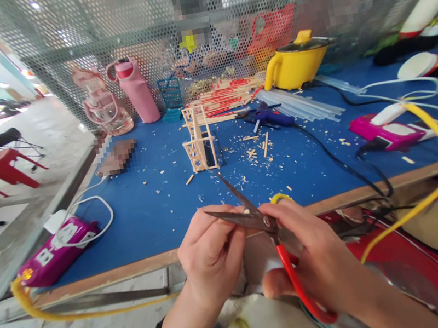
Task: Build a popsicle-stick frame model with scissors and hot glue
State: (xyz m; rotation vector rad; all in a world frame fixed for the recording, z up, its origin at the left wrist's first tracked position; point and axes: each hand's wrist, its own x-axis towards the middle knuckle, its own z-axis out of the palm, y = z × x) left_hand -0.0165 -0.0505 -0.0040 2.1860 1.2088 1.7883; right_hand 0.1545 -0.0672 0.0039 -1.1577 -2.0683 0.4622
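My right hand (314,243) grips a pair of scissors (287,264) with red handles, its dark blades spread apart and pointing up to the left. Close against the blades, my left hand (213,248) is closed in a pinch. A small pale piece (246,211), perhaps wood, shows at its fingertips between the blades; the rest is hidden by the fingers. Beyond both hands, a small frame built of thin wooden sticks (199,142) stands on the blue tabletop (147,208). Short stick offcuts (266,145) and pale crumbs lie to its right.
Behind the frame are a blue glue gun (272,117), clear glue sticks (309,105), red-tipped wooden sticks (229,98) and a yellow pot (299,65). Pink bottles (138,91) stand back left. Purple power strips (60,250) with cables sit at both sides; a perforated metal screen (118,25) closes the back.
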